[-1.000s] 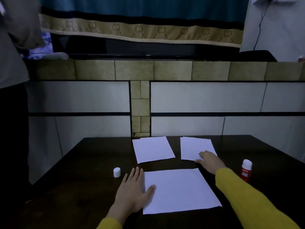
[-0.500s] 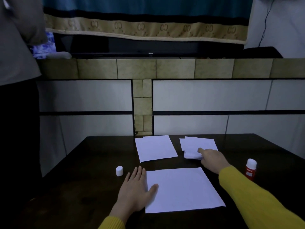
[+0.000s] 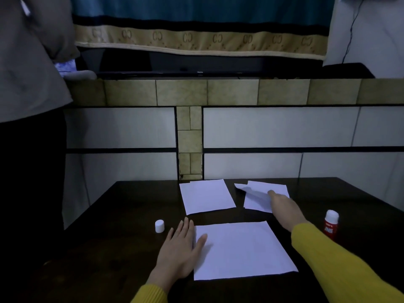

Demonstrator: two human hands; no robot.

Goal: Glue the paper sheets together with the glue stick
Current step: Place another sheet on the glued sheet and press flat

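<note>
curtain band (image 3: 188, 38) is showing a repeating paired "CC" monogram along its tan border | glue stick (image 3: 330, 224) is carrying white marks on its red label, too small and dim to read | black screen (image 3: 200, 72) is bearing a small logo at its lower edge, unreadable

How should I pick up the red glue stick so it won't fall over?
Grip the glue stick round its red middle, thumb and fingers on opposite sides, coming from above and the right. It stands upright and uncapped by the right sleeve, so a side knock would probably tip it, and the white top may be sticky.
</note>
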